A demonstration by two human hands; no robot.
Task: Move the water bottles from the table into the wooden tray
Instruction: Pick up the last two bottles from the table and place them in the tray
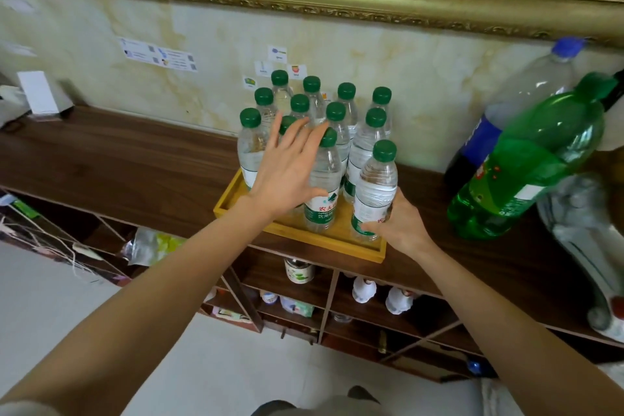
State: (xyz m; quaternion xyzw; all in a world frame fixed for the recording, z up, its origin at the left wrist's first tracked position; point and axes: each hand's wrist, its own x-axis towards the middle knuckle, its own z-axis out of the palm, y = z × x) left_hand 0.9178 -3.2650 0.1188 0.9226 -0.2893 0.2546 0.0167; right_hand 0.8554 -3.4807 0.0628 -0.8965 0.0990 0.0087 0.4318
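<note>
Several clear water bottles (pixel 363 142) with green caps stand packed together in a light wooden tray (pixel 305 236) on the dark wooden table (pixel 118 152). My right hand (pixel 400 223) grips the lower part of the front-right bottle (pixel 376 186), which stands upright in the tray's near right corner. My left hand (pixel 287 169) hovers with spread fingers over the front-left bottles, its thumb beside the front-middle bottle (pixel 322 189); whether it touches them I cannot tell.
Right of the tray lean a large green soda bottle (pixel 537 159) and a big clear bottle with a blue cap (pixel 526 94). A white card stand (pixel 39 93) sits at the far left. Shelves below the table hold cans and small bottles (pixel 363 289).
</note>
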